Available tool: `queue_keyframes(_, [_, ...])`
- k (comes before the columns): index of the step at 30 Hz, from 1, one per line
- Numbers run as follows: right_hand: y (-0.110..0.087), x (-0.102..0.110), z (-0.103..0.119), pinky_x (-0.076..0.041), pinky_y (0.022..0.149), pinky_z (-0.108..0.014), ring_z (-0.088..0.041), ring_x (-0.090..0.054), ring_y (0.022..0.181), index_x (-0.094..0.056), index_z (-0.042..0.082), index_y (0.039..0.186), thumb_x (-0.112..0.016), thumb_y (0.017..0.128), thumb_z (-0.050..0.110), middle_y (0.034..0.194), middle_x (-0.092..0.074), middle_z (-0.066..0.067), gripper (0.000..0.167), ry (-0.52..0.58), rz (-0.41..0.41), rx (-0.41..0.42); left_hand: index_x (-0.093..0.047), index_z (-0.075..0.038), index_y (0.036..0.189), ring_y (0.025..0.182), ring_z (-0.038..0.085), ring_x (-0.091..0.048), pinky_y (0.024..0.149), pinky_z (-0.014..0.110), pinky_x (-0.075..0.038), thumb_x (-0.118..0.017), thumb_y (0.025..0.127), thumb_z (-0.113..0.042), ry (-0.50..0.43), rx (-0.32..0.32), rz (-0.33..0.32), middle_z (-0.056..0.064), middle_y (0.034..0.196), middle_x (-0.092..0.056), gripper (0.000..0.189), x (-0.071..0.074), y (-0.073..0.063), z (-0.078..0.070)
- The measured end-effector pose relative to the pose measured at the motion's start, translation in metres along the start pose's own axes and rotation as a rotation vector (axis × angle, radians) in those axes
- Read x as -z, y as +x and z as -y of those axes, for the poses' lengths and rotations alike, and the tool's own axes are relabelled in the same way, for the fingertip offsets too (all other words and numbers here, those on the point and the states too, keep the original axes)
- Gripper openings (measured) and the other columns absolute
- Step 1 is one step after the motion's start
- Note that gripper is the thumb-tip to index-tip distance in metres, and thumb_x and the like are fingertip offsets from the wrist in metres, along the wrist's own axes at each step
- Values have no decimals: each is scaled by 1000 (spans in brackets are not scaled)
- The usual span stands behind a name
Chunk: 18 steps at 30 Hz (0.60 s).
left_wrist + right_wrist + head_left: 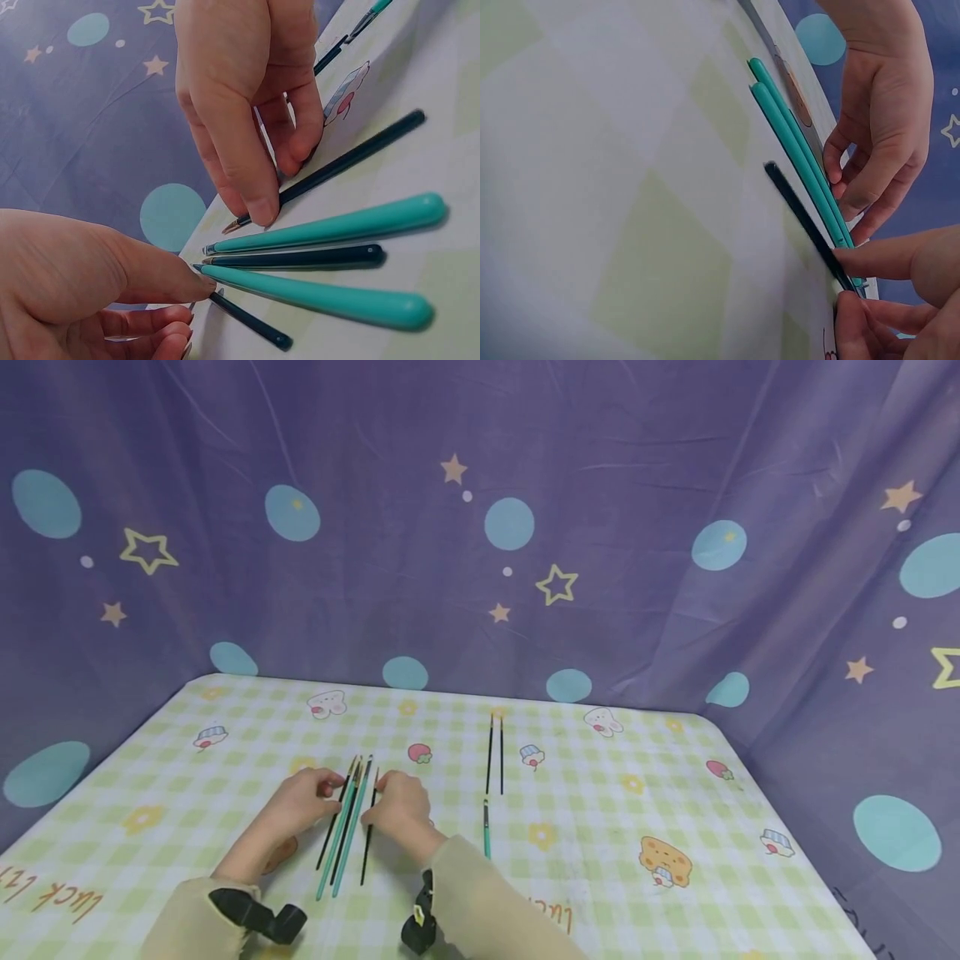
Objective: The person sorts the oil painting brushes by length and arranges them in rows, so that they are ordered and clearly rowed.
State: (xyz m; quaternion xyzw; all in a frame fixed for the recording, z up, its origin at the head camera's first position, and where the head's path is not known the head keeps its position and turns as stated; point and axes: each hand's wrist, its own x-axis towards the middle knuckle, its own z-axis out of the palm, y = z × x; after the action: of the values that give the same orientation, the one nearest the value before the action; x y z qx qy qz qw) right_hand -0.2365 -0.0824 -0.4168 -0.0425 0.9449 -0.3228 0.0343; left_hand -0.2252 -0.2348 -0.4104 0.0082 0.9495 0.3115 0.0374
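Several paintbrushes lie side by side on the table between my two hands. Two have teal handles, like the teal paintbrush [367, 300]; the others are black. My right hand [405, 806] pinches the rightmost black paintbrush [352, 161] near its bristle end, thumb and forefinger on either side. At the left of the group is my left hand [298, 802], its thumb over the upper ends of the brushes and its fingers loosely bent. The leftmost black paintbrush [251, 322] shows just below that thumb, which hides its upper part.
Apart to the right lie two black paintbrushes [502, 760], parallel, with a shorter-looking teal and black paintbrush [487, 839] nearer me. A checked cloth [600, 827] with printed pictures covers the table. Behind it hangs a purple curtain [390, 543].
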Motion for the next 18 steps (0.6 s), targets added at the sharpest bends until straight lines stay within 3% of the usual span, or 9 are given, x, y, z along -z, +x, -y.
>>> queue_keyframes(9, [0,6,0,-47,69,-24,-15,-59,78,-69,13,91,-79,64,16,86,-66,3,29,-16,17,36,-58,3,109,77,22,-45,60,29,-37,-63,78,-9,-14,17,4,10,87,-50,34,-1,1,2])
queue_keyframes(18, [-3,7,-1,-44,50,-19,-7,-54,45,-68,9,94,-77,68,12,76,-64,0,27,140,54,-11,-58,3,110,78,22,-45,61,29,-36,-64,78,-10,-9,26,6,11,88,-50,35,-1,3,3])
